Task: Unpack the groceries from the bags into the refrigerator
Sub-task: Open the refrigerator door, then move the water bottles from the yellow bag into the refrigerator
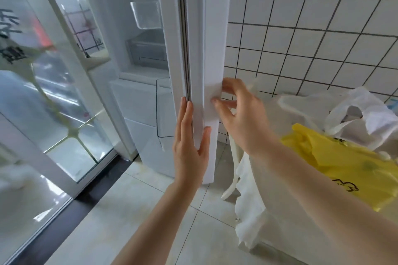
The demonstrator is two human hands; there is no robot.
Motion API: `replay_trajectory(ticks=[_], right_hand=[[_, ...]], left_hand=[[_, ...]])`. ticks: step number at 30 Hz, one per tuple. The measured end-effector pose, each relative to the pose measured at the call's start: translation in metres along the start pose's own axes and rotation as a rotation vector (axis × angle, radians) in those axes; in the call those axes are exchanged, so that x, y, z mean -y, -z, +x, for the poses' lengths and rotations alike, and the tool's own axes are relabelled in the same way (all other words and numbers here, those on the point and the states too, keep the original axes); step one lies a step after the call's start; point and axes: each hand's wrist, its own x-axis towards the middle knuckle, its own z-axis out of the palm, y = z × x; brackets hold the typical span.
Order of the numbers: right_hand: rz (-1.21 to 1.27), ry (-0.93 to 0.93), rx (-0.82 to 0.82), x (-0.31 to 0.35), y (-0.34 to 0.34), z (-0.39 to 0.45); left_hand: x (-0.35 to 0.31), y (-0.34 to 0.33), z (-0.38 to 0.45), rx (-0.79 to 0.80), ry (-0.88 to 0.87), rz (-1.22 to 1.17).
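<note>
Both hands are on the refrigerator door (206,49), which stands edge-on up the middle of the frame. The left hand (189,144) lies flat against the door's edge, fingers straight, thumb spread round the corner, pressing and not gripping. The right hand (239,114) comes in from the right with fingers loosely curled, fingertips touching the door's outer face; it holds nothing. To my eye that is a guiding hold: one palm steadying the edge, the other ready to swing the panel.

The groceries are not out yet. They sit low at the right of the frame: a yellow plastic bag (336,163) lying on a white-draped table (280,211), and a white plastic bag (355,112) just behind it, handles up. I cannot tell what is inside either.

The refrigerator interior (148,47) shows in the upper middle, left of the door: a clear door bin (146,15) above, a drawer (148,51) below, and nothing I can see on them.

Room is tight. The door edge is just beside the tiled wall (312,38) and near the table's corner, so I judge it has little swing to the right. On the left, a glass partition (53,103) runs close alongside the fridge, leaving a narrow strip of floor (150,211) to stand in. Carrying bags across means passing round that door edge.
</note>
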Motion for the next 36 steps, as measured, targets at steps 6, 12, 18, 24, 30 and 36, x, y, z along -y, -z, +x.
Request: replay_trajectory(ticks=[6,12,18,24,30,36], right_hand=[[0.059,-0.056,0.004,-0.013,0.004,-0.008],[0.066,-0.234,0.057,-0.053,0.005,-0.033],[0.068,-0.395,-0.018,-0.098,0.009,-0.082],[0.021,-0.516,-0.06,-0.141,0.035,-0.126],[-0.031,-0.644,-0.137,-0.191,0.082,-0.156],[-0.168,-0.682,-0.155,-0.253,0.161,-0.155]], left_hand=[[0.006,0.004,-0.028,0.035,0.086,-0.012],[0.015,-0.002,-0.098,0.145,0.218,0.031],[0.014,-0.021,-0.136,0.335,0.165,-0.027],[0.012,-0.056,-0.143,0.575,0.197,-0.065],[-0.006,-0.117,-0.154,0.949,0.289,-0.084],[-0.033,-0.216,-0.146,1.115,0.22,-0.106]])
